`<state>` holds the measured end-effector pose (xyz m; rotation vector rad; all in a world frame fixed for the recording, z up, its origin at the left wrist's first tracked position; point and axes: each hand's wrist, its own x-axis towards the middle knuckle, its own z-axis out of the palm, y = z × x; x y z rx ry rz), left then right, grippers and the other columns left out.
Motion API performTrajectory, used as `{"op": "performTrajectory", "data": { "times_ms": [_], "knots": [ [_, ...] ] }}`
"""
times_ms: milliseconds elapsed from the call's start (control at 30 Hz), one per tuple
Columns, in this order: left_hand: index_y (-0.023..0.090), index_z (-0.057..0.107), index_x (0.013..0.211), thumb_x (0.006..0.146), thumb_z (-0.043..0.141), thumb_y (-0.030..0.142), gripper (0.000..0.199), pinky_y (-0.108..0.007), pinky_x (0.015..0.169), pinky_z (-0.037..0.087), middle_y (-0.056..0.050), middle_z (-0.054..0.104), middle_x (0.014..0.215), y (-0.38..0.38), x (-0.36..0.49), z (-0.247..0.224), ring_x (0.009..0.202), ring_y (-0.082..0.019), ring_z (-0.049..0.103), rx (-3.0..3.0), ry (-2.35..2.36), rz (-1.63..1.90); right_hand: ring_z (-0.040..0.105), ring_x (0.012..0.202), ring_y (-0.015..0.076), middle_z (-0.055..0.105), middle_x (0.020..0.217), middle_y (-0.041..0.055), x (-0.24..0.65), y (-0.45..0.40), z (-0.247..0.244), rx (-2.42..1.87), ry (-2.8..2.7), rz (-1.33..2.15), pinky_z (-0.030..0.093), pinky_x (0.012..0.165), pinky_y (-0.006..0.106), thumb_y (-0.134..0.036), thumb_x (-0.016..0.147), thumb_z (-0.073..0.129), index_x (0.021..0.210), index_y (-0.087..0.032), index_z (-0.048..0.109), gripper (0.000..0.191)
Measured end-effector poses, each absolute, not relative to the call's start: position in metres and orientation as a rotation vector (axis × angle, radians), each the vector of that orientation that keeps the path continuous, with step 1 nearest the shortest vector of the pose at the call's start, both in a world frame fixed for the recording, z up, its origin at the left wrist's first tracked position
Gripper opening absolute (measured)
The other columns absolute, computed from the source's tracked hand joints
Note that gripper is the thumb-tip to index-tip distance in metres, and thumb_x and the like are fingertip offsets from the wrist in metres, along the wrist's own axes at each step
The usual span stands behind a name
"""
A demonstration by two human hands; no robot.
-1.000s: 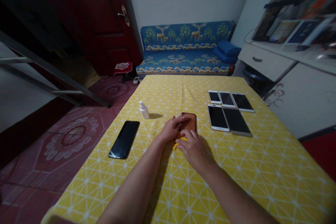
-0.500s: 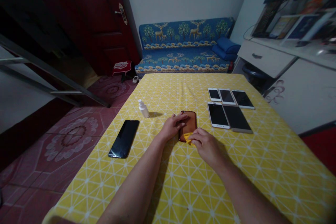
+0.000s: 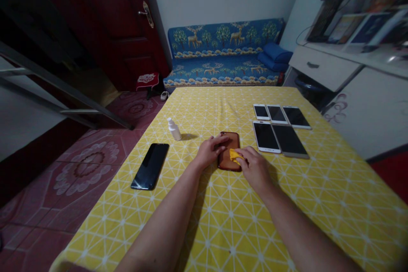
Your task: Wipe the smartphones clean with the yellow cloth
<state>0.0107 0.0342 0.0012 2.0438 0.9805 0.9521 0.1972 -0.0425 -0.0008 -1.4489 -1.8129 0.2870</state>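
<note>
A phone in a brown case (image 3: 227, 163) lies flat on the yellow patterned tablecloth (image 3: 223, 229), its back facing up. My left hand (image 3: 209, 151) rests on its left edge, fingers apart and reaching over the upper part. My right hand (image 3: 254, 164) pinches a small yellow cloth (image 3: 236, 156) against the right side of the case. A white spray bottle (image 3: 174, 130) stands upright to the left. Beyond my left forearm lies a black phone (image 3: 150, 166). To the right are several phones in two rows, among them a white-framed one (image 3: 266, 137) and a wide dark one (image 3: 289, 140).
Past the table's far edge is a blue patterned sofa (image 3: 219, 68) with folded blue cushions (image 3: 276, 56). A white cabinet (image 3: 366, 97) stands at the right. On the left are a metal ladder-like frame (image 3: 63, 89), a red door (image 3: 117, 21) and a small red stool (image 3: 147, 80).
My right hand has moved the yellow cloth up and slightly right, from the case's bottom edge to its right side. My left hand has stayed on the case.
</note>
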Motion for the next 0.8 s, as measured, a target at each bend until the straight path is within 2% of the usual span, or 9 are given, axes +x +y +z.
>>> {"op": "performTrajectory", "data": {
  "times_ms": [133,300,467,633,700,800],
  "knots": [
    [0.025,0.069,0.124,0.084,0.062,0.012,0.042,-0.047,0.117,0.034,-0.007,0.068,0.128,0.0346,0.0104,-0.0002,0.132,-0.027,0.054,2.040,0.979,0.950,0.063,0.088,0.0200,0.066,0.100,0.0063,0.1979,-0.0406,-0.0005,-1.478,-1.794,0.305,0.052,0.082,0.034,-0.012,0.085,0.054,0.101,-0.023,0.069,0.025],
    [0.026,0.070,0.123,0.084,0.063,0.012,0.041,-0.049,0.120,0.029,-0.006,0.070,0.126,0.0334,0.0107,0.0009,0.131,-0.027,0.055,2.027,0.977,0.962,0.062,0.087,0.0198,0.065,0.095,0.0056,0.1993,-0.0384,-0.0008,-1.489,-1.807,0.319,0.051,0.080,0.033,-0.016,0.086,0.054,0.095,-0.024,0.071,0.021],
    [0.025,0.070,0.122,0.083,0.065,0.014,0.040,-0.046,0.111,0.042,-0.007,0.069,0.126,0.0328,0.0107,0.0009,0.125,-0.027,0.059,1.997,1.018,0.956,0.062,0.085,0.0191,0.065,0.092,0.0042,0.2010,-0.0362,-0.0053,-1.497,-1.780,0.330,0.051,0.077,0.031,-0.020,0.087,0.056,0.093,-0.025,0.071,0.017],
    [0.025,0.070,0.122,0.082,0.067,0.017,0.041,-0.044,0.106,0.046,-0.008,0.069,0.126,0.0351,0.0105,-0.0039,0.117,-0.027,0.063,1.977,1.030,0.956,0.063,0.084,0.0189,0.065,0.090,0.0044,0.2009,-0.0349,-0.0065,-1.477,-1.760,0.327,0.050,0.075,0.030,-0.021,0.087,0.056,0.091,-0.023,0.070,0.015],
    [0.022,0.068,0.124,0.080,0.070,0.016,0.044,-0.043,0.105,0.046,-0.010,0.069,0.127,0.0359,0.0108,-0.0049,0.117,-0.027,0.063,1.954,1.012,0.991,0.063,0.083,0.0188,0.065,0.090,0.0048,0.2007,-0.0342,-0.0062,-1.481,-1.757,0.317,0.050,0.074,0.030,-0.021,0.087,0.057,0.090,-0.022,0.070,0.014],
    [0.021,0.066,0.127,0.078,0.073,0.016,0.050,-0.046,0.111,0.039,-0.011,0.067,0.130,0.0364,0.0111,-0.0041,0.123,-0.028,0.059,1.982,0.987,1.061,0.063,0.081,0.0185,0.065,0.090,0.0047,0.2013,-0.0328,-0.0071,-1.499,-1.752,0.315,0.050,0.072,0.030,-0.022,0.087,0.057,0.091,-0.023,0.070,0.014]
  ]
}}
